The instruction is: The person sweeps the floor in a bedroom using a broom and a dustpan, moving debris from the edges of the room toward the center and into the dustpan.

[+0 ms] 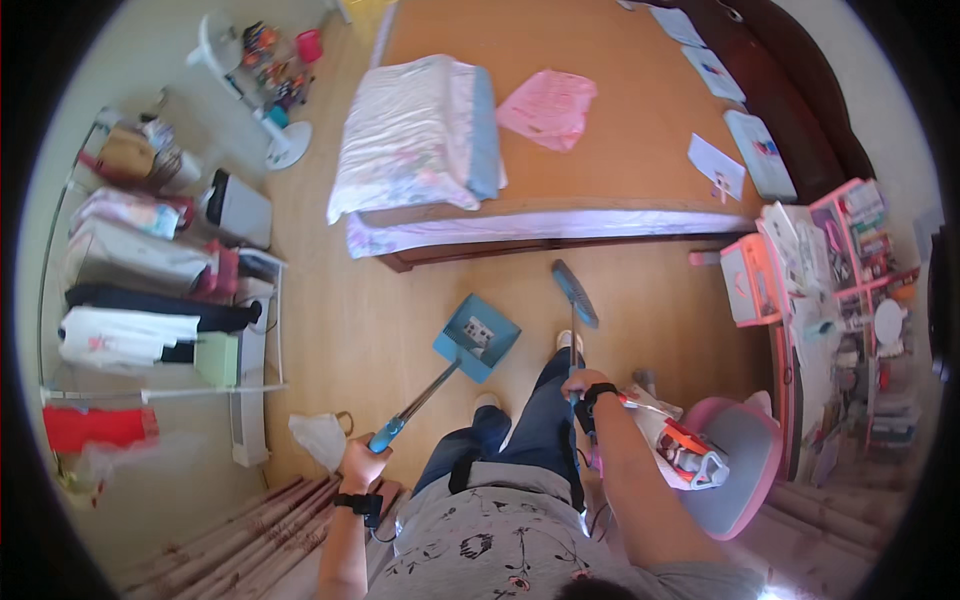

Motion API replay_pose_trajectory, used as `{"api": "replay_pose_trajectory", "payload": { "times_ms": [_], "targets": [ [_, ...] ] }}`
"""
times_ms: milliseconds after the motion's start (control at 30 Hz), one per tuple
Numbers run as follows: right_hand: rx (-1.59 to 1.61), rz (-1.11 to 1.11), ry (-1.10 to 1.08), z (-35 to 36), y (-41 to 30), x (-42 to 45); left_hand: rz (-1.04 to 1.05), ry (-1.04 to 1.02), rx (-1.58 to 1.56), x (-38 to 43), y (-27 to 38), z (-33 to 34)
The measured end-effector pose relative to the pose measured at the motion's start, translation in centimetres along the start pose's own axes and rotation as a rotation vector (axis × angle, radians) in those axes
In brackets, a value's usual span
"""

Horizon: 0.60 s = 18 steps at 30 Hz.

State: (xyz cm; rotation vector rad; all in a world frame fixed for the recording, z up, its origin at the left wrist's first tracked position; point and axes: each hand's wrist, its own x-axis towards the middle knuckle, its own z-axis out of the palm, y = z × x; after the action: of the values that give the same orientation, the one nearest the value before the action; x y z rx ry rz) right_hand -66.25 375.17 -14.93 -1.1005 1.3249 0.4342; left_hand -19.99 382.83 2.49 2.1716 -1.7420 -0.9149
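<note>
My left hand (363, 459) is closed around the blue grip of a long-handled dustpan. Its blue pan (501, 351) rests on the wood floor ahead of my feet, with a pale printed piece of litter (478, 331) inside. In my right hand (587, 383) is the handle of a broom, held upright beside my right leg. The broom's grey-blue head (574, 292) is on or just above the floor, right of the dustpan and apart from it. Both wrists wear black straps.
A bed (630, 45) with folded bedding (412, 135) and a pink plastic bag (551, 109) spans the far side. Left stands a clothes rack (281, 322); a white bag (319, 439) lies near my left hand. A grey-and-pink chair (739, 465) and a cluttered desk (814, 360) are on the right.
</note>
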Motion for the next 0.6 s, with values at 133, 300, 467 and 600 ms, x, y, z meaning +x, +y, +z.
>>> {"api": "replay_pose_trajectory", "payload": {
  "times_ms": [133,300,467,600],
  "targets": [
    [-0.216,0.154,0.013,3.3,-9.4,0.0,-0.107,0.088,-0.049,-4.9,-6.6,-0.3],
    [-0.255,0.112,-0.149,7.6,-13.4,3.4,-0.198,0.184,-0.080,-8.5,-12.4,0.1],
    [-0.357,0.095,-0.258,11.9,-17.1,4.5,-0.356,0.289,-0.162,-13.1,-18.6,1.7],
    [-0.351,0.021,-0.280,15.1,-17.5,6.5,-0.479,0.284,-0.165,-16.7,-22.7,4.3]
  ]
}}
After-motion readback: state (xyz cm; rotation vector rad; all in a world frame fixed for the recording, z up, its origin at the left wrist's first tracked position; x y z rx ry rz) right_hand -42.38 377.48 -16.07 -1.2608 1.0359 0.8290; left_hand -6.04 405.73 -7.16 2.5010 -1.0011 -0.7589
